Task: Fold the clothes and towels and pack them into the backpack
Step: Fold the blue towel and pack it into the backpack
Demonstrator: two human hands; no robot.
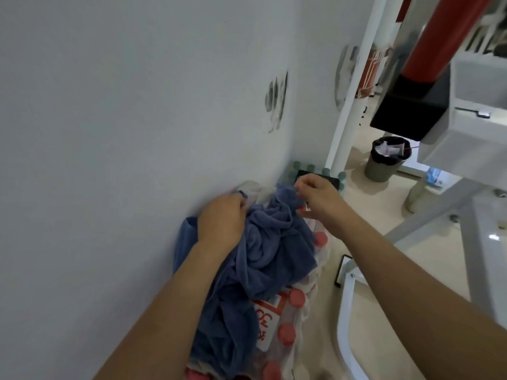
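Towel (263, 250), blue and crumpled, lies heaped on a plastic-wrapped pack of bottles (288, 319) with pink caps, set on the floor against a white wall (109, 133). It fills the lower middle of the view. Left hand (222, 218), at the heap's 10 o'clock edge, is closed around a bunch of the cloth. Right hand (315, 196), at 1 o'clock, pinches the towel's top edge between thumb and fingers.

Risk, as a judgement: the towel is tangled in deep folds, so lifting it by two uneven grips could leave it twisted, with no clean edge to fold along. A trailing end could also catch on the bottle caps or drag on the floor. No backpack is in view, so the towel must be carried elsewhere.

Long axis of the heap runs from 7 o'clock, near the person, up to 1 o'clock, toward the corner of the room. Its pinched top edge points away from the person.

A waste bin (389, 157) stands well apart at 2 o'clock.
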